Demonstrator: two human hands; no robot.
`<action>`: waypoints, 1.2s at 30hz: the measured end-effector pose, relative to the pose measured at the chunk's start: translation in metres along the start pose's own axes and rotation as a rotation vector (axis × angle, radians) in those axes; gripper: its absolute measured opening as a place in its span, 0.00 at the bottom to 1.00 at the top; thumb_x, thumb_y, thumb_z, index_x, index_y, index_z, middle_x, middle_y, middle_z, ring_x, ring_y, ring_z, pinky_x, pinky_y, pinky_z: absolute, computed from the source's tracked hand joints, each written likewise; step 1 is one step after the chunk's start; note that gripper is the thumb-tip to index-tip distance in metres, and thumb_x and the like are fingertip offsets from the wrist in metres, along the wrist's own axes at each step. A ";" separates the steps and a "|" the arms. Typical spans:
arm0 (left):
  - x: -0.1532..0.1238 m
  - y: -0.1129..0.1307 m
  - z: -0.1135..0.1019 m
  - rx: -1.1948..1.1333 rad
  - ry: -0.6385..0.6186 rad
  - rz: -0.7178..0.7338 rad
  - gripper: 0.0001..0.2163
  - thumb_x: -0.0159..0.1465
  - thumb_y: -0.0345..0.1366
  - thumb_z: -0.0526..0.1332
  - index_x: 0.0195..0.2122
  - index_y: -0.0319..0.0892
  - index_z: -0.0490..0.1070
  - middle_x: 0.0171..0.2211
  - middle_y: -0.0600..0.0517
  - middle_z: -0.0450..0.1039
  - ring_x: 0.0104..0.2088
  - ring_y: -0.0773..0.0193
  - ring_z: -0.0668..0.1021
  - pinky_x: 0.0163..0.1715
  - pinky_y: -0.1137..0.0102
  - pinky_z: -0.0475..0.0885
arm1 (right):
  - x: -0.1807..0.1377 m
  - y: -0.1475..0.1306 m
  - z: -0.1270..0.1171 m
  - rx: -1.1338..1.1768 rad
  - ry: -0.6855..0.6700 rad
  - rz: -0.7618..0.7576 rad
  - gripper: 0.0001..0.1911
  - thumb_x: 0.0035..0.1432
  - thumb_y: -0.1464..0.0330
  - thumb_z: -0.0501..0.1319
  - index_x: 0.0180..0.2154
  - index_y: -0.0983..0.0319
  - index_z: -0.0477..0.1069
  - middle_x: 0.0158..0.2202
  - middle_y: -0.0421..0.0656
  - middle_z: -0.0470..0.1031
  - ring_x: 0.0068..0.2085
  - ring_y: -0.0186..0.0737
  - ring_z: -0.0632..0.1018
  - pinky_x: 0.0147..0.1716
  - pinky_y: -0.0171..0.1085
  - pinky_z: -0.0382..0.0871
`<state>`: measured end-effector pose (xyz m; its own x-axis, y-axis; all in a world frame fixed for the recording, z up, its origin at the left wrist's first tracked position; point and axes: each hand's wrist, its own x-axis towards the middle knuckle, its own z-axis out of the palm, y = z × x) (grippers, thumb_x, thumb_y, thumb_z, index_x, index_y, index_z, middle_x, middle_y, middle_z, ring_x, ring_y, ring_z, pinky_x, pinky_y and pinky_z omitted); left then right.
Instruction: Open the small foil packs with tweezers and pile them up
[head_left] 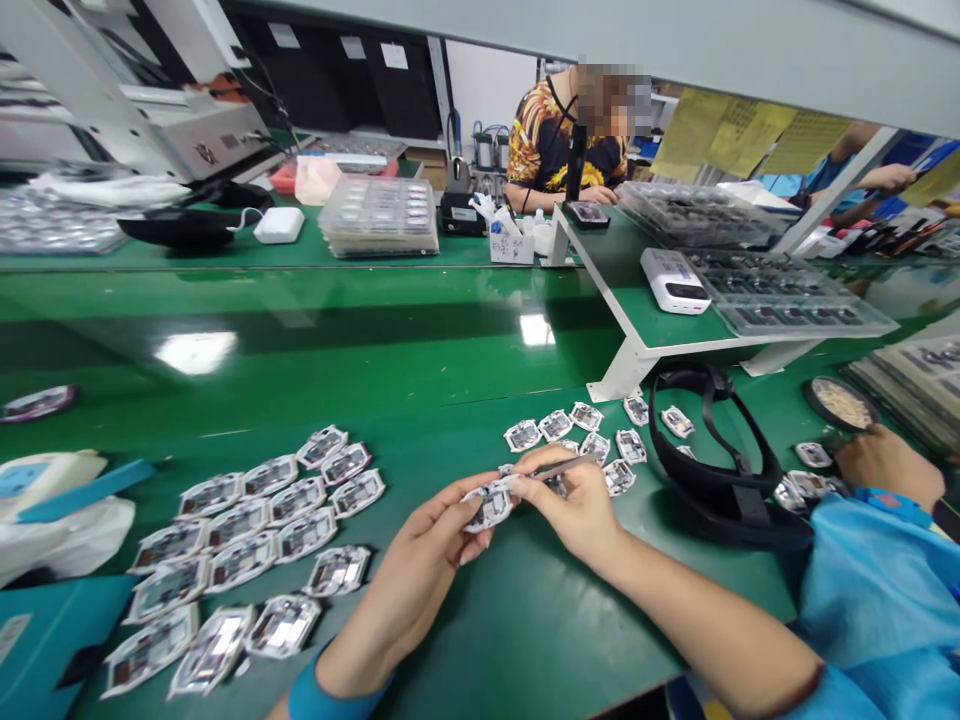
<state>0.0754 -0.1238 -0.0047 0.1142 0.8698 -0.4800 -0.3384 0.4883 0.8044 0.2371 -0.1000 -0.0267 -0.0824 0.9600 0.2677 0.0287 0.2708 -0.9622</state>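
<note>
Between the thumb and fingers of my left hand (420,560) is a small white watch-like housing (491,508) with electronics inside. My right hand (577,510) pinches a thin grey tool that looks like tweezers (561,467). Its tip reaches the right edge of that housing, and the exact contact is hidden by my fingers. Several similar housings (307,533) lie in slanting rows left of my left hand. Another group of housings (523,434) lies just beyond my right hand.
A black headband-like device (739,510) stands right of my right forearm. Nearby, a co-worker's hand (892,465) is beside a round dish (840,402). A raised green shelf (622,290) carries a white device (675,280) and clear trays (795,295). Another person (566,150) sits opposite.
</note>
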 end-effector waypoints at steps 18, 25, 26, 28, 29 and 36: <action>0.000 -0.002 -0.005 0.155 -0.035 0.129 0.16 0.53 0.43 0.70 0.41 0.43 0.76 0.25 0.57 0.72 0.24 0.71 0.68 0.24 0.76 0.61 | 0.003 -0.005 -0.003 0.052 -0.053 0.015 0.03 0.54 0.67 0.66 0.31 0.60 0.76 0.30 0.42 0.78 0.33 0.40 0.78 0.36 0.38 0.72; 0.001 -0.004 -0.005 0.327 -0.043 0.277 0.14 0.56 0.41 0.67 0.42 0.42 0.75 0.31 0.54 0.75 0.26 0.68 0.70 0.25 0.73 0.62 | 0.001 -0.003 -0.001 0.099 -0.009 0.102 0.06 0.54 0.65 0.66 0.32 0.60 0.74 0.30 0.40 0.77 0.33 0.38 0.77 0.35 0.37 0.71; 0.001 -0.004 -0.006 0.332 -0.044 0.273 0.14 0.57 0.41 0.67 0.42 0.42 0.75 0.31 0.54 0.75 0.26 0.68 0.70 0.25 0.73 0.62 | 0.002 -0.003 -0.001 0.123 -0.010 0.114 0.06 0.53 0.65 0.66 0.32 0.60 0.74 0.29 0.40 0.76 0.32 0.38 0.77 0.34 0.36 0.71; 0.002 -0.005 -0.007 0.333 -0.051 0.255 0.15 0.57 0.42 0.66 0.43 0.43 0.74 0.29 0.54 0.75 0.26 0.68 0.70 0.25 0.74 0.62 | 0.004 -0.004 -0.001 0.191 -0.029 0.162 0.07 0.53 0.64 0.66 0.31 0.60 0.73 0.28 0.39 0.75 0.31 0.36 0.76 0.33 0.36 0.70; 0.002 -0.006 -0.008 0.330 -0.054 0.243 0.15 0.58 0.42 0.66 0.44 0.43 0.74 0.28 0.55 0.74 0.25 0.68 0.70 0.25 0.74 0.62 | 0.005 -0.004 -0.001 0.230 -0.042 0.195 0.07 0.53 0.64 0.66 0.31 0.61 0.72 0.27 0.38 0.75 0.29 0.36 0.76 0.32 0.35 0.70; 0.001 -0.006 -0.007 0.309 -0.058 0.183 0.17 0.55 0.43 0.68 0.44 0.42 0.74 0.26 0.56 0.73 0.25 0.68 0.70 0.25 0.75 0.62 | 0.005 -0.006 -0.004 0.128 -0.071 0.178 0.06 0.54 0.65 0.64 0.31 0.61 0.72 0.27 0.39 0.75 0.30 0.36 0.76 0.32 0.35 0.70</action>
<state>0.0713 -0.1259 -0.0121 0.1334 0.9430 -0.3048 -0.0606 0.3147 0.9473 0.2406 -0.0967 -0.0199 -0.1570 0.9832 0.0931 -0.0771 0.0818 -0.9937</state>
